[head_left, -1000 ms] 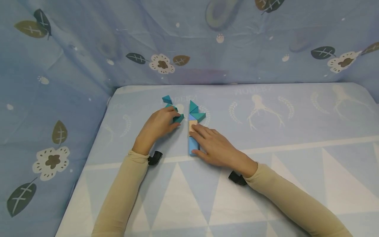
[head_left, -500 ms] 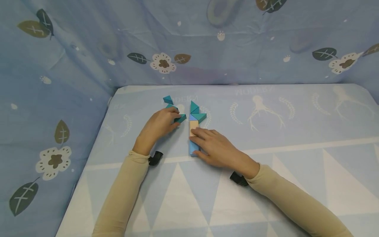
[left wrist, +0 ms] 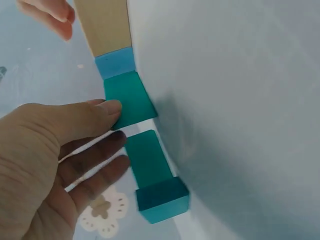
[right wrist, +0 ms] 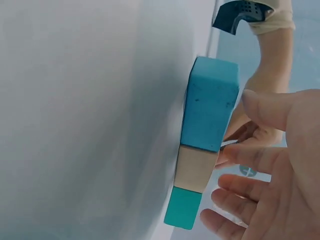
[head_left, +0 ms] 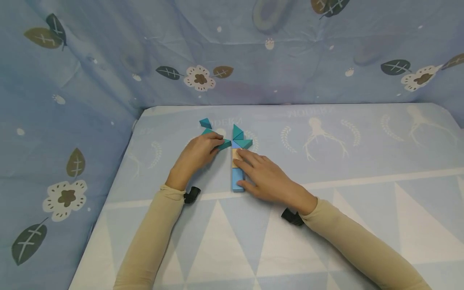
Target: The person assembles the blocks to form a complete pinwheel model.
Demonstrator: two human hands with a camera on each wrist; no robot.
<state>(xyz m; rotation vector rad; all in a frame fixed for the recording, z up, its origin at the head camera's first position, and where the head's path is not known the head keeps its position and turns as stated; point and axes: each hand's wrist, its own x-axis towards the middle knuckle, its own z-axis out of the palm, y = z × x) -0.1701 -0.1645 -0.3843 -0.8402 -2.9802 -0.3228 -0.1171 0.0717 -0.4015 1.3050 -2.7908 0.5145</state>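
Pinched by my left hand (head_left: 195,155) is a teal triangular block (head_left: 226,144), its tip at the left side of a column of blocks; the thumb lies on it in the left wrist view. That column has a blue block (head_left: 237,180) nearest me, then a bare-wood block (head_left: 235,155), a small light-blue triangle (head_left: 235,145) and two teal triangular blocks (head_left: 238,132) at the far end. My right hand (head_left: 266,179) lies along the column's right side, fingertips at the wood block, thumb by the blue block; its fingers are loosely extended in the right wrist view.
Beyond my left hand lie another teal block (head_left: 207,131), partly hidden by the fingers, and a small teal triangular block (head_left: 205,123). A patterned cloth (head_left: 326,161) covers the table, and a blue fabric curtain (head_left: 253,64) hangs behind it.
My left hand has slid the teal triangular block rightward up to the column, narrowing the gap. The right fingers shifted slightly, lately forward along the wood block.
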